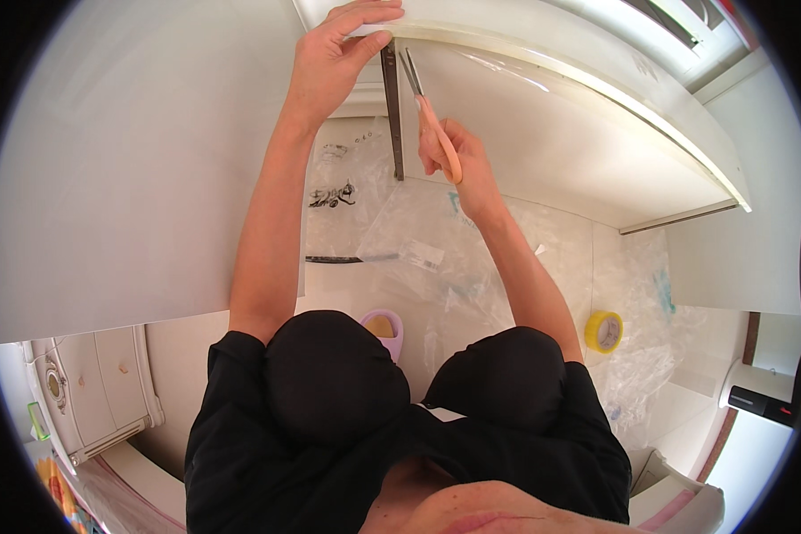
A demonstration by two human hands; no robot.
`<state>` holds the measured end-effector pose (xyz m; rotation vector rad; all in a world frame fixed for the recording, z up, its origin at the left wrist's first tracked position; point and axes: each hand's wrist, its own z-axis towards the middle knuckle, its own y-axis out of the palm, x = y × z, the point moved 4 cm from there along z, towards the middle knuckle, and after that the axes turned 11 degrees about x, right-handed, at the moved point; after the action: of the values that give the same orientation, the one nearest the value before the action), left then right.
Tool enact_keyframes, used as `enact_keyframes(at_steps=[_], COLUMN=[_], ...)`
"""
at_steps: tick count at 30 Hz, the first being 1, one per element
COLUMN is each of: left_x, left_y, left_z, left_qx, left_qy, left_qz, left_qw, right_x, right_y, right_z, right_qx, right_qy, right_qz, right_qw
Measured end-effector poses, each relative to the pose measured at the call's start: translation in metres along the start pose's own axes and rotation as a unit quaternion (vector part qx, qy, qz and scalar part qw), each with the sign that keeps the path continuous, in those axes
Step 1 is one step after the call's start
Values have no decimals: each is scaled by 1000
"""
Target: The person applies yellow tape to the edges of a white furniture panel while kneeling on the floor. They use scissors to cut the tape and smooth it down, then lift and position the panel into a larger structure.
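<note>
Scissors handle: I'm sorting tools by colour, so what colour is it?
Pale orange, peach-like; the scissors in the right hand show best in the head view.

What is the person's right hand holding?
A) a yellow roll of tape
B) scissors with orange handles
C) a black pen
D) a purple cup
B: the right hand grips scissors with orange handles, blades pointing up toward the white panel, while the yellow tape roll lies apart on the floor among clear plastic.
</note>
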<state>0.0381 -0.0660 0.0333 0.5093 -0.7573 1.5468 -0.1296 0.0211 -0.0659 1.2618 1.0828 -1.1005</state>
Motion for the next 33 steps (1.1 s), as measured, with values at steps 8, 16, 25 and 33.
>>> enact_keyframes(at_steps=[8, 16, 25, 33], left_x=[-1, -1, 4, 7], left_y=[1, 1, 9, 27], left_z=[0, -1, -8, -13], left_qx=[6, 6, 59, 144], left_qy=[2, 11, 19, 101], left_qz=[-4, -1, 32, 159], left_qw=[1000, 1000, 998, 971], right_x=[0, -8, -5, 88], right_y=[0, -1, -5, -47], right_z=[7, 2, -5, -79], right_qx=[-3, 54, 39, 78], right_qy=[-22, 2, 32, 38], right_qz=[24, -25, -76, -273], right_qw=[999, 998, 996, 958])
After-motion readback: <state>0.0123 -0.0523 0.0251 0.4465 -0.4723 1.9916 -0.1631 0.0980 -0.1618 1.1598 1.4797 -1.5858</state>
